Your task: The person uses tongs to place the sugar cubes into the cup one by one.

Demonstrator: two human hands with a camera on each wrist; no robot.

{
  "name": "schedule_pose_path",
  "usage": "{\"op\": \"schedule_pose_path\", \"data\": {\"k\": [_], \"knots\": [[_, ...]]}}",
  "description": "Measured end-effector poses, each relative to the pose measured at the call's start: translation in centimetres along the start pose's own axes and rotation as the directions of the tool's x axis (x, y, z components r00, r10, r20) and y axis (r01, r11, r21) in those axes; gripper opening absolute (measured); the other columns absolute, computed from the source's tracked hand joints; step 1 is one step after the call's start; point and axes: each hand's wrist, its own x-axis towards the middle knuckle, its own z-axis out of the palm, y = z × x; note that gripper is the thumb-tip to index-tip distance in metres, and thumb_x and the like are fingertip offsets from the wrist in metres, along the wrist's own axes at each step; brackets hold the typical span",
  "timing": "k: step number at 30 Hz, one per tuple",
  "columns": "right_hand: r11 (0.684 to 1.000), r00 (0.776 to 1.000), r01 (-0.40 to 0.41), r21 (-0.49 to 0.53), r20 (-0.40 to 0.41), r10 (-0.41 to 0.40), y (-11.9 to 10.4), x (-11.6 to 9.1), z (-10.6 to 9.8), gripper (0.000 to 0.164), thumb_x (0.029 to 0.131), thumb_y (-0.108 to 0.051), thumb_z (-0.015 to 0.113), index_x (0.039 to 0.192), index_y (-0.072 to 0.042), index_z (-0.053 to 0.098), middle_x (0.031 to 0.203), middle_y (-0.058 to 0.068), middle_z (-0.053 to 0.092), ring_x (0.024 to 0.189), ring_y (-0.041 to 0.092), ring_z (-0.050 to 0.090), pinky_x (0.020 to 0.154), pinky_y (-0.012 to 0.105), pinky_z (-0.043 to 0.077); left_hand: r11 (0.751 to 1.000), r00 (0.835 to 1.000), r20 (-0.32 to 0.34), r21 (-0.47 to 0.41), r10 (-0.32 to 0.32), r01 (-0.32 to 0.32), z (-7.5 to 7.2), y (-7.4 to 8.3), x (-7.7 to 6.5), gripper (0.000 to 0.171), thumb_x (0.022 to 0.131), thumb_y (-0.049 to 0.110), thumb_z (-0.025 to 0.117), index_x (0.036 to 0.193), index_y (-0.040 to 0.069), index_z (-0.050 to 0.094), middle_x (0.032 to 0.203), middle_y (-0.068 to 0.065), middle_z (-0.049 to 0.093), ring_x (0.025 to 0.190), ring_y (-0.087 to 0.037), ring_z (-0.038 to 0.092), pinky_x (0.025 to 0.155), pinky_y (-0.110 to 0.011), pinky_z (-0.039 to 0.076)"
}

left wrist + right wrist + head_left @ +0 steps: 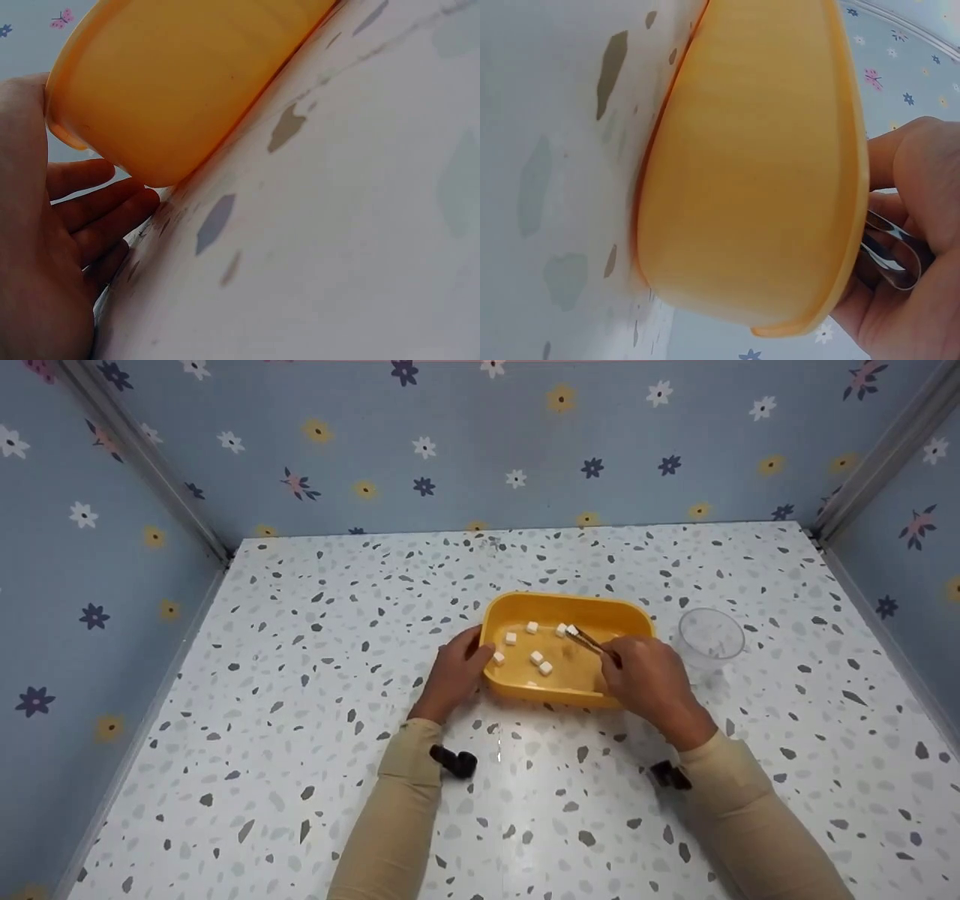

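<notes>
A yellow plastic tub (pixel 570 696) with several small white cubes (pixel 536 658) in it stands on the table. My left hand (pixel 457 667) holds its left end, thumb over the rim and fingers against the outer wall (pixel 180 82). With my right hand (pixel 649 679) I grip small metal tongs (pixel 589 640), reaching over the tub's right front rim. One white cube (pixel 572 630) is at the tong tips, close beside another cube. The tongs' rounded bend (pixel 904 277) shows in the right wrist view, between thumb and fingers; the tub wall (pixel 750 165) hides their tips there.
A clear cup (pixel 711 637) stands just right of the tub, near my right hand. The speckled white table (pixel 315 607) stretches around the tub. Flower-patterned walls (pixel 480 442) border it at the back and both sides.
</notes>
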Motion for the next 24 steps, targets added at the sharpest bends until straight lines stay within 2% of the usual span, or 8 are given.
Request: {"op": "schedule_pose_path", "data": {"k": [5, 13, 21, 24], "knots": [[1.0, 1.0, -0.013, 0.004, 0.019, 0.013, -0.25, 0.04, -0.18, 0.018, 0.092, -0.011, 0.065, 0.099, 0.0, 0.077, 0.083, 0.009, 0.071, 0.067, 0.024, 0.059, 0.065, 0.039, 0.055, 1.0, 1.0, -0.002, 0.0, 0.008, -0.008, -0.01, -0.05, 0.05, 0.052, 0.099, 0.034, 0.053, 0.146, 0.012, 0.051, 0.144, -0.003, 0.055, 0.131, -0.016, 0.05, 0.111, -0.035, 0.037], [1.0, 0.999, -0.02, -0.002, 0.044, 0.02, -0.46, -0.03, -0.38, 0.017, 0.092, -0.012, 0.064, 0.096, -0.001, 0.077, 0.081, 0.007, 0.069, 0.066, 0.024, 0.058, 0.065, 0.036, 0.055, 1.0, 1.0, -0.002, -0.001, -0.024, 0.024, 0.08, 0.13, 0.05, 0.053, 0.099, 0.035, 0.053, 0.147, 0.012, 0.051, 0.144, -0.002, 0.055, 0.13, -0.014, 0.05, 0.111, -0.034, 0.038], [0.998, 0.998, 0.061, -0.001, -0.031, -0.061, -0.37, -0.28, -0.62, 0.014, 0.088, -0.006, 0.063, 0.087, -0.001, 0.076, 0.075, 0.007, 0.068, 0.061, 0.024, 0.058, 0.057, 0.038, 0.051, 1.0, 1.0, -0.015, -0.014, -0.023, 0.023, 0.08, 0.12, -0.02, 0.051, 0.099, 0.034, 0.055, 0.146, 0.014, 0.053, 0.142, 0.001, 0.056, 0.127, -0.011, 0.051, 0.11, -0.033, 0.038], [0.998, 0.997, 0.067, -0.008, -0.04, -0.068, -0.42, -0.3, -0.79, 0.013, 0.087, -0.006, 0.064, 0.087, -0.001, 0.076, 0.074, 0.007, 0.068, 0.06, 0.023, 0.057, 0.056, 0.038, 0.051, 1.0, 0.999, -0.02, -0.012, -0.024, 0.024, 0.11, 0.07, -0.01, 0.051, 0.099, 0.034, 0.055, 0.146, 0.014, 0.053, 0.141, 0.001, 0.057, 0.125, -0.01, 0.051, 0.109, -0.032, 0.038]]}}
